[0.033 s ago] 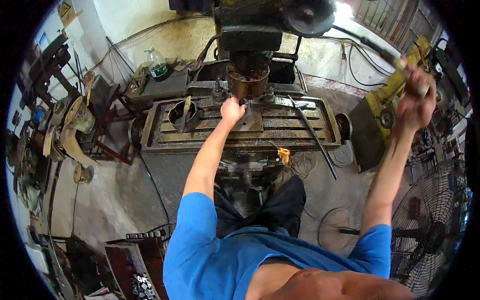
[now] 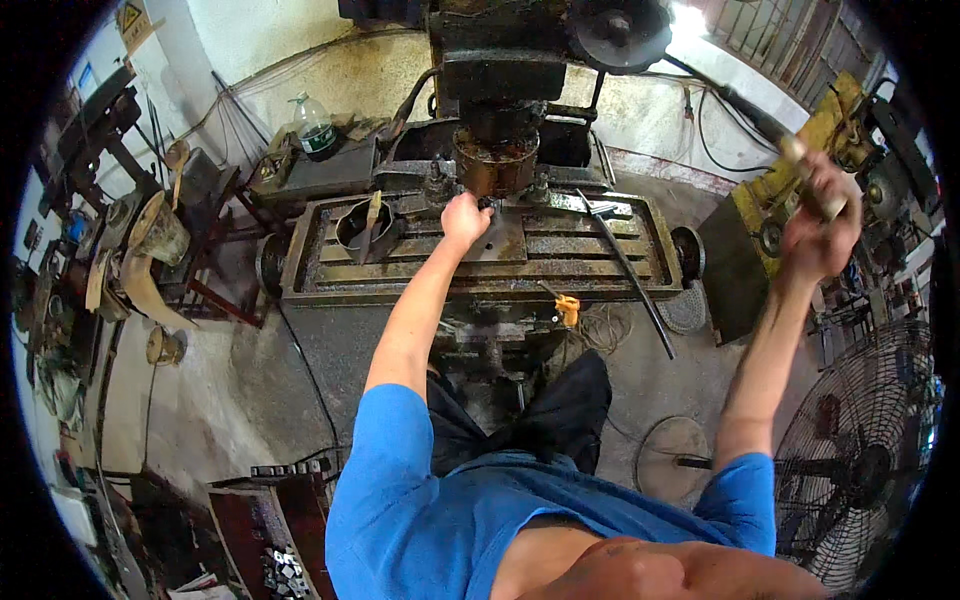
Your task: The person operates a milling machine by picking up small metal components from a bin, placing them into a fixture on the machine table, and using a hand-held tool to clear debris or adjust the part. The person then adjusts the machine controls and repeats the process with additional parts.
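Note:
My left hand (image 2: 464,220) is closed on the milling machine's table (image 2: 580,245), just beneath the round spindle head (image 2: 496,165). Its fingers curl at a small dark part that I cannot make out. Out to the right, my raised right hand (image 2: 825,230) wraps round the pale grip of a long lever (image 2: 745,108) that runs from the machine's upper right side. A dark open container (image 2: 350,243) with a brush (image 2: 373,215) across it stands on the table, left of my left hand. A long bar (image 2: 630,270) leans over the table's front edge on the right.
Below the table's front hangs a small orange-yellow object (image 2: 567,310). A standing fan (image 2: 865,460) is close to my right arm, and a yellow machine (image 2: 745,215) stands beyond it. A plastic bottle (image 2: 314,130) sits at the back left. Metal pieces (image 2: 284,575) lie low on the left.
My right hand has shifted slightly left and downward, with the lever grip in it. The left hand has stayed in place.

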The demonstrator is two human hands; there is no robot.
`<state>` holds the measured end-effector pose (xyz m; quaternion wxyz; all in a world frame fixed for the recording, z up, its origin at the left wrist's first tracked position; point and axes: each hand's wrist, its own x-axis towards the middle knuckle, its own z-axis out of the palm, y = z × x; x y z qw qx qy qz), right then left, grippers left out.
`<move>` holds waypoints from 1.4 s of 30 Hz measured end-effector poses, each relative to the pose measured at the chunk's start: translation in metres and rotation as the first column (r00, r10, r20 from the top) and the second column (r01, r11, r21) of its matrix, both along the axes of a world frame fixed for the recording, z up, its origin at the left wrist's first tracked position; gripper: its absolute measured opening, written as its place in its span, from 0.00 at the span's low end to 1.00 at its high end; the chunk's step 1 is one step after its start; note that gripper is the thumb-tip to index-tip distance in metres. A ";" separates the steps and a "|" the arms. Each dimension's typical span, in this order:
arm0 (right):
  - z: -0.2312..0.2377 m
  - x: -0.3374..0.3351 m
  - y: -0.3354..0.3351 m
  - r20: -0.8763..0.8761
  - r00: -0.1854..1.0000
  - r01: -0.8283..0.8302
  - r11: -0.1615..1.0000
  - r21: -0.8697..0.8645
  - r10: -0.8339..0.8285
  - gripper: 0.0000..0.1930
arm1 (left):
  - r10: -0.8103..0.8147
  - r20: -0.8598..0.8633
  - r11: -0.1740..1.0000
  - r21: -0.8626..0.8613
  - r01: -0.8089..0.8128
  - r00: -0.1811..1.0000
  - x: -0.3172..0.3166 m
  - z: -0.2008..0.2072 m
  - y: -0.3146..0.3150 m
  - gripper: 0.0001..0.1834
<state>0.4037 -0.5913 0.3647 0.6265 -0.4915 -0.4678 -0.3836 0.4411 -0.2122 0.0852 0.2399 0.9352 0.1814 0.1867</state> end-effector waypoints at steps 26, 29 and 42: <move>-0.043 -0.009 0.015 -0.008 0.991 0.131 0.991 0.033 -0.131 0.06 | 0.035 0.041 0.999 0.018 -0.036 0.999 -0.004 -0.003 0.004 0.19; -0.042 -0.008 0.016 -0.004 0.996 0.088 0.992 0.090 -0.088 0.06 | 0.037 0.082 0.999 0.019 -0.039 0.996 -0.005 -0.002 0.002 0.19; -0.046 -0.012 0.013 -0.056 0.998 0.025 0.998 0.060 -0.021 0.07 | -0.020 0.090 0.983 -0.178 0.036 0.996 -0.015 0.008 0.001 0.20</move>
